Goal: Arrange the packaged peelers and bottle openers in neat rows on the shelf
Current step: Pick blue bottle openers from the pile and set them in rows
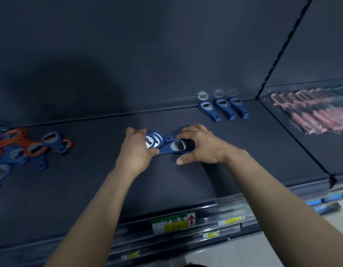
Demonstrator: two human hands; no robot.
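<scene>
Bottle openers (167,146), blue, sit at the middle of the shelf (186,180). The left hand (137,151) has its grip pinching a fanned few; the right hand (201,147) curls its grip round another. Squaring them flush, then matching the back row (223,108), seems best.

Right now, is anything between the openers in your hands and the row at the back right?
Nothing visible. The left hand and right hand hold the openers mid-shelf; the shelf from there to the row is bare. The pile lies far left, off that path.
</scene>
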